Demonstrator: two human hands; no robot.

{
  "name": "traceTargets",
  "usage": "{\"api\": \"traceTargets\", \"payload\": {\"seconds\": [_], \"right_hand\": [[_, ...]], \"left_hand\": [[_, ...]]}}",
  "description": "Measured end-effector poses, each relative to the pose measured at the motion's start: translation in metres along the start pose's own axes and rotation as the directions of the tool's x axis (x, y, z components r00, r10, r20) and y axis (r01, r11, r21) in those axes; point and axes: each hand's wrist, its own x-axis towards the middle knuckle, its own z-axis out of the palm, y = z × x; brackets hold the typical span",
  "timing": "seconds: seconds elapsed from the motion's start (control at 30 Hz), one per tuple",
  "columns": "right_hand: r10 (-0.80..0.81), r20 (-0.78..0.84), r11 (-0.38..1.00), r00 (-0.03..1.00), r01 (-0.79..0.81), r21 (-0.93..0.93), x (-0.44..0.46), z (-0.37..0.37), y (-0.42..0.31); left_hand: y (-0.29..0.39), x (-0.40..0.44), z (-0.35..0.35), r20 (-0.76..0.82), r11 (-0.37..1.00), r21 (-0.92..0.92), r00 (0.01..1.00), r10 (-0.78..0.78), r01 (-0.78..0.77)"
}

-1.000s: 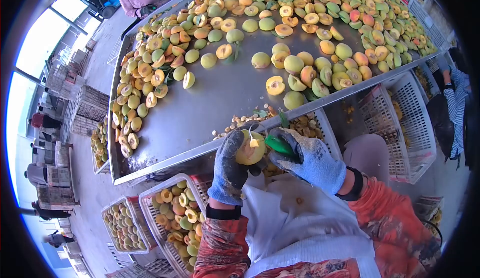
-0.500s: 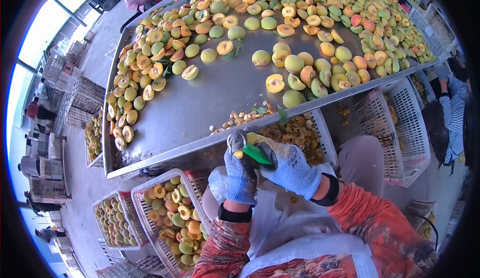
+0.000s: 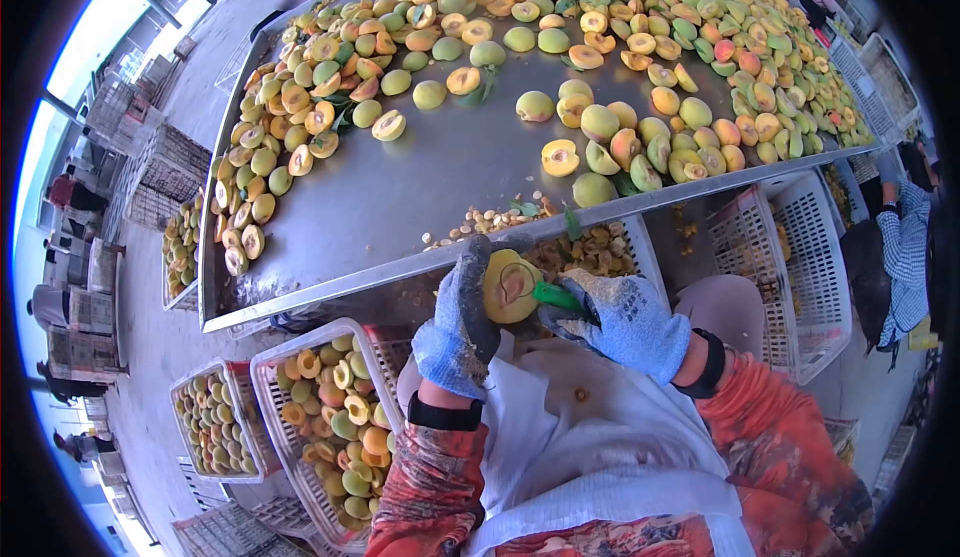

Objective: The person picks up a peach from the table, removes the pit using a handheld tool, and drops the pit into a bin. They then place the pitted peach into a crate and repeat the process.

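Observation:
My left hand [image 3: 455, 327], in a blue knitted glove with dark palm coating, grips a peach half [image 3: 506, 302] by its edge. The cut face is turned up, with the brownish pit area showing in its middle. My right hand [image 3: 630, 329], gloved alike, is closed round the green handle of a pitting tool [image 3: 556, 296]. The tool's thin curved metal loop lies at the pit area; how deep it sits I cannot tell. Both hands are just in front of the metal table's [image 3: 400, 212] near edge, above my apron [image 3: 560, 397].
Many whole and halved peaches [image 3: 330, 67] lie on the table. Loose pits [image 3: 490, 221] are by its near edge, above a crate of scraps [image 3: 600, 255]. Crates of peaches [image 3: 340, 407] stand at lower left, white crates [image 3: 810, 267] at right. A person in a checked sleeve [image 3: 905, 247] is at far right.
My left hand has turned, so the peach half's cut face now shows. The tool's loop has moved from beside the left fingers onto that face, and my right hand has shifted slightly right.

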Motion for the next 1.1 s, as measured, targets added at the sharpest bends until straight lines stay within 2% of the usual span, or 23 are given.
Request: {"api": "traceTargets", "payload": {"seconds": [0.03,0.1,0.13,0.2,0.27,0.3,0.33,0.37,0.4,0.43,0.47,0.5,0.53,0.6,0.63,0.7,0.83,0.9,0.93,0.97,1.0,1.03,1.1], "right_hand": [[-0.001,0.002,1.0,1.0,0.001,0.001,0.0,-0.001,-0.001],[-0.005,0.103,1.0,0.995,0.007,-0.023,0.0,-0.005,-0.004],[-0.006,0.102,1.0,0.995,0.009,-0.023,-0.001,-0.005,-0.004],[0.036,0.191,0.997,0.981,-0.048,0.059,-0.005,-0.002,-0.003],[0.021,0.273,0.986,0.962,-0.065,0.153,-0.007,-0.004,-0.002],[0.049,0.337,0.968,0.94,-0.127,0.214,-0.005,-0.009,-0.006],[0.07,0.393,0.945,0.917,-0.187,0.269,-0.006,-0.013,-0.009],[0.015,0.346,0.92,0.938,-0.148,0.363,-0.011,-0.007,-0.005],[0.041,0.433,0.915,0.9,-0.209,0.346,-0.012,-0.004,-0.004],[0.048,0.404,0.926,0.913,-0.192,0.326,-0.014,-0.002,-0.003],[0.043,0.436,0.91,0.899,-0.216,0.355,-0.015,0.001,-0.003],[0.032,0.473,0.889,0.88,-0.242,0.389,-0.014,0.0,-0.003],[0.032,0.459,0.893,0.888,-0.231,0.385,-0.011,-0.003,-0.004],[0.011,0.557,0.854,0.83,-0.299,0.427,-0.01,-0.007,-0.007],[0.014,0.553,0.854,0.833,-0.297,0.426,-0.012,-0.009,-0.009],[-0.012,0.493,0.54,0.87,-0.409,0.735,-0.017,-0.011,-0.015],[-0.013,0.459,0.446,0.888,-0.406,0.798,-0.024,-0.002,-0.011],[0.012,0.541,0.531,0.841,-0.464,0.709,-0.027,-0.005,-0.005],[0.037,0.526,0.522,0.849,-0.466,0.715,-0.031,-0.005,-0.004],[0.11,0.462,0.691,0.88,-0.402,0.601,-0.033,-0.004,-0.003],[0.17,0.385,0.827,0.907,-0.344,0.444,-0.036,-0.004,-0.003],[0.197,0.366,0.82,0.91,-0.358,0.448,-0.042,-0.003,-0.003],[0.162,0.033,0.966,0.986,-0.165,0.198,-0.057,0.003,-0.003]], "left_hand": [[0.0,-0.002,0.001,-0.002,1.0,-0.001,1.0,0.001,-0.001],[0.0,-0.006,0.004,-0.046,0.984,0.171,0.997,0.064,-0.055],[-0.001,-0.01,0.008,-0.046,0.984,0.171,0.997,0.065,-0.056],[-0.002,-0.022,0.017,0.039,0.893,0.36,0.96,0.276,-0.271],[0.001,-0.032,0.026,-0.008,0.882,0.416,0.969,0.245,-0.22],[-0.006,-0.032,0.024,-0.087,0.933,0.303,0.969,0.23,-0.194],[-0.006,-0.036,0.03,-0.048,0.907,0.307,0.947,0.317,-0.289],[-0.007,-0.042,0.032,0.064,0.662,0.585,0.841,0.538,-0.468],[-0.014,-0.038,0.028,-0.137,0.874,0.365,0.91,0.391,-0.321],[-0.017,-0.041,0.029,0.195,0.359,0.741,0.694,0.693,-0.567],[-0.019,-0.043,0.03,0.02,0.623,0.595,0.785,0.62,-0.508],[-0.02,-0.044,0.031,-0.128,0.829,0.388,0.867,0.481,-0.403],[-0.024,-0.045,0.031,-0.113,0.822,0.388,0.864,0.491,-0.416],[-0.029,-0.048,0.035,0.023,0.483,0.7,0.693,0.721,-0.525],[-0.03,-0.049,0.036,0.029,0.481,0.699,0.692,0.721,-0.53],[-0.028,-0.055,0.041,-0.154,0.763,0.413,0.787,0.597,-0.497],[-0.037,-0.054,0.045,-0.202,0.763,0.419,0.769,0.606,-0.492],[-0.043,-0.042,0.039,0.069,0.319,0.789,0.593,0.803,-0.525],[-0.045,-0.037,0.037,-0.1,0.634,0.601,0.741,0.663,-0.487],[-0.044,-0.034,0.04,-0.074,0.635,0.6,0.756,0.65,-0.487],[-0.044,-0.029,0.044,-0.14,0.772,0.43,0.81,0.57,-0.469],[-0.045,-0.024,0.048,-0.188,0.873,0.243,0.863,0.469,-0.422],[-0.049,-0.016,0.052,-0.164,0.893,0.214,0.887,0.433,-0.396]]}}
